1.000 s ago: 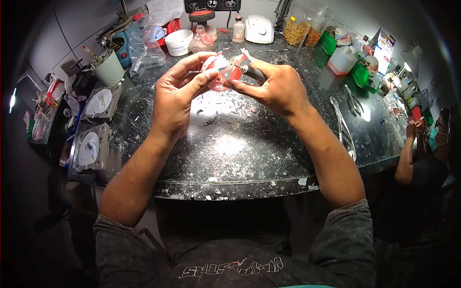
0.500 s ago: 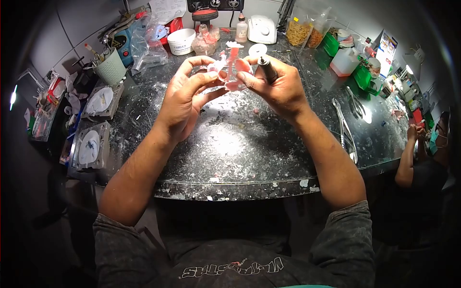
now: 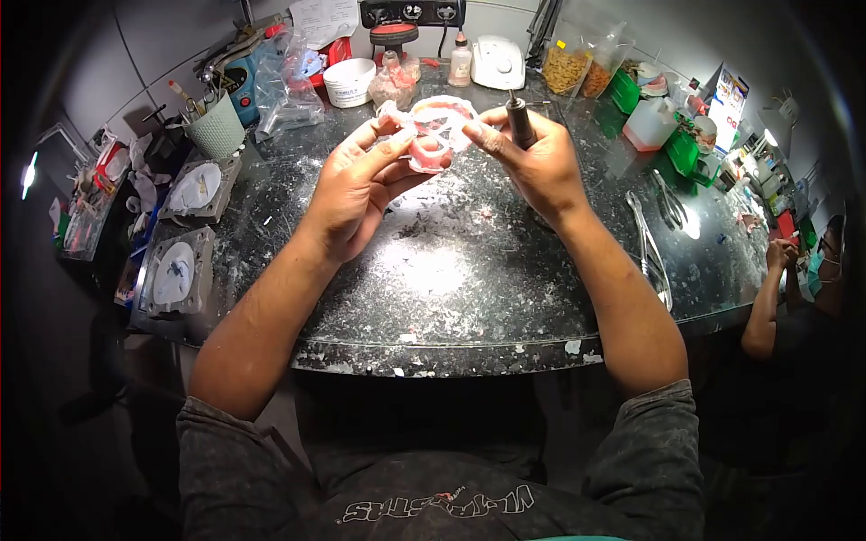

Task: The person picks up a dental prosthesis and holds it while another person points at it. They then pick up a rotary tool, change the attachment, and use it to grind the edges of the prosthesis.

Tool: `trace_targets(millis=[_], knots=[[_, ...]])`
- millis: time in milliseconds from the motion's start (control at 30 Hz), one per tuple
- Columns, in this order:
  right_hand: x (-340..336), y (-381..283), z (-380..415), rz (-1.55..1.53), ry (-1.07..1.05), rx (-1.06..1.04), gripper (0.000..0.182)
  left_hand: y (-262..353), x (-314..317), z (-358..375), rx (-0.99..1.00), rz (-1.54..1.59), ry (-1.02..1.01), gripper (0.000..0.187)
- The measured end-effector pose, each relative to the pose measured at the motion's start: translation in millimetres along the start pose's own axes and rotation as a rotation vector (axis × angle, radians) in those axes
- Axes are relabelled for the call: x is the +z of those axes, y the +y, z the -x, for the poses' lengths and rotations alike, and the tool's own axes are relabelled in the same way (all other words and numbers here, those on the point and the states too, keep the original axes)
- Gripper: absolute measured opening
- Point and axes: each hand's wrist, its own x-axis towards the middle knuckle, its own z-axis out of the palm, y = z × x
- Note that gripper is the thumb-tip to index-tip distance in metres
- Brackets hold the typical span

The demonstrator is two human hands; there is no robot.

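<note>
Raised over the bench, a pink and whitish denture piece (image 3: 428, 155) with curved, arch-like parts is pinched between the thumb and fingers of my left hand (image 3: 354, 185). My right hand (image 3: 548, 167) grips a dark rotary handpiece (image 3: 520, 124), its narrow tip pointing up and away. The right thumb and fingertips also reach the right edge of the denture piece. Under both hands lies the dark, scuffed bench top (image 3: 433, 311), brightly lit in the middle.
Two flask halves (image 3: 180, 270) and a tool cup (image 3: 216, 126) stand left. A white tub (image 3: 350, 86), dropper bottle (image 3: 459, 63) and white device (image 3: 498, 63) line the back. Right are metal pliers (image 3: 646, 239), a container of pink liquid (image 3: 646, 124) and a masked person (image 3: 762, 316).
The denture piece has turned, so its arch shapes now face me more. My right hand has shifted slightly right with the handpiece. The view has shifted a little.
</note>
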Motion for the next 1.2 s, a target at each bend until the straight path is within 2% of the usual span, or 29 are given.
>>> trace_targets(millis=[67,167,200,233,300,367,400,467,567,633,700,767,867,933,1067,1200], knots=[[-0.6,-9.6,2.1,-0.304,-0.137,0.224,0.027,-3.0,0.6,0.4,-0.011,-0.011,-0.025,0.024],[-4.4,-2.5,2.2,-0.444,-0.188,0.3,0.022,-6.6,-1.9,0.0,-0.051,-0.058,-0.045,0.025],[-1.3,-0.8,1.5,-0.404,-0.153,0.21,0.021,-5.7,-2.0,0.0,-0.012,-0.095,-0.034,0.03],[-1.5,2.7,1.5,-0.405,-0.152,0.212,0.021,-4.5,-1.4,0.4,0.028,-0.131,-0.022,0.034],[-2.2,5.0,1.6,-0.214,-0.206,0.057,0.021,-1.1,1.8,1.7,0.074,-0.112,0.02,0.036],[-1.7,2.5,3.4,-0.211,-0.244,0.067,0.021,-0.1,0.2,-0.2,0.137,-0.518,-0.05,0.029],[-0.4,1.8,3.9,-0.262,-0.248,0.105,0.022,-1.5,-0.5,1.4,0.049,-0.437,-0.046,0.022],[0.9,1.0,3.6,-0.311,-0.255,0.142,0.023,-1.3,-4.0,-0.2,0.032,-0.416,-0.065,0.022],[2.4,-0.4,2.2,-0.233,-0.188,0.071,0.03,-1.9,-4.2,0.1,0.022,-0.38,-0.085,0.021],[1.7,-3.6,2.1,-0.007,-0.039,-0.097,0.037,-5.5,-4.4,0.1,0.048,-0.362,-0.093,0.023],[-2.1,-0.3,1.0,-0.001,-0.021,-0.023,0.041,-3.8,-1.5,0.5,0.023,-0.317,-0.05,0.023],[-2.2,5.1,-1.3,0.043,0.063,-0.117,0.043,-1.2,0.0,0.8,-0.001,-0.272,-0.004,0.022],[-3.1,-3.1,1.3,0.134,0.01,-0.073,0.048,0.2,-0.6,-0.4,0.028,-0.066,0.04,0.024],[-5.0,-7.2,1.5,0.25,-0.066,-0.036,0.054,-0.2,-0.9,-0.2,0.043,-0.055,0.047,0.026],[0.0,-8.1,3.0,0.356,-0.09,-0.027,0.06,-1.9,-4.3,0.1,0.087,-0.006,0.035,0.031],[1.8,-7.9,3.7,0.396,-0.092,-0.069,0.057,-1.1,-1.1,0.7,0.091,-0.01,0.033,0.031]])
